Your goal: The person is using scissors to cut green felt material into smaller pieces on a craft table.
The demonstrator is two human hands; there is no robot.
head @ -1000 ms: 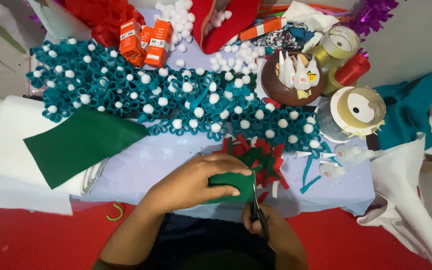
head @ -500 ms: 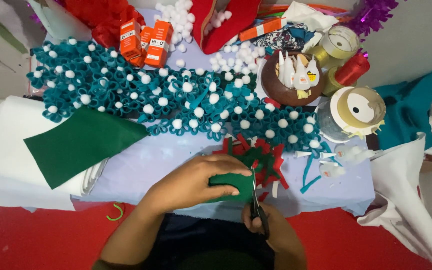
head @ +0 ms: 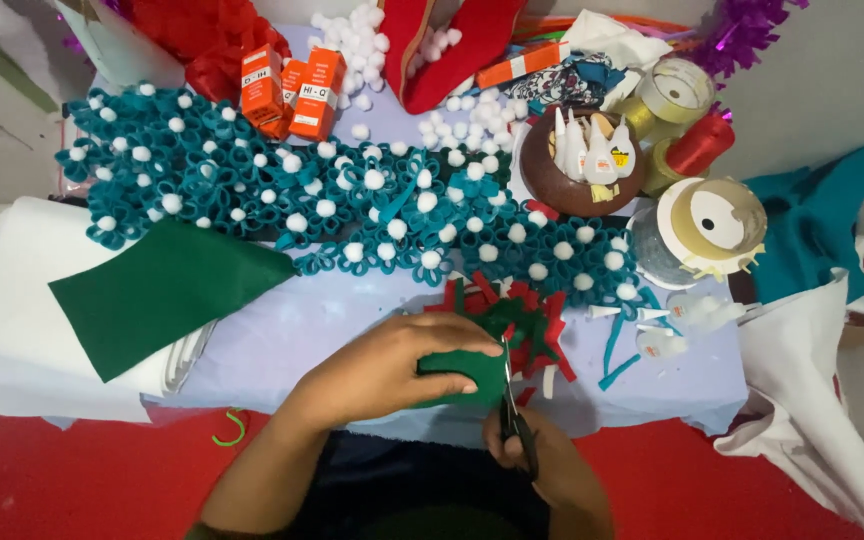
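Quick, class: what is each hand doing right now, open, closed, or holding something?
Left hand: closed on the green felt piece.
Right hand: closed on the scissors, blades at the felt's edge.

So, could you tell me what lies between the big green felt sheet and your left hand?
Only bare lilac tablecloth, between felt sheet and left hand, in the head view.

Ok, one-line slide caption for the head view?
Left hand holds a green felt piece while the right hand cuts it with scissors, beside teal felt flowers.
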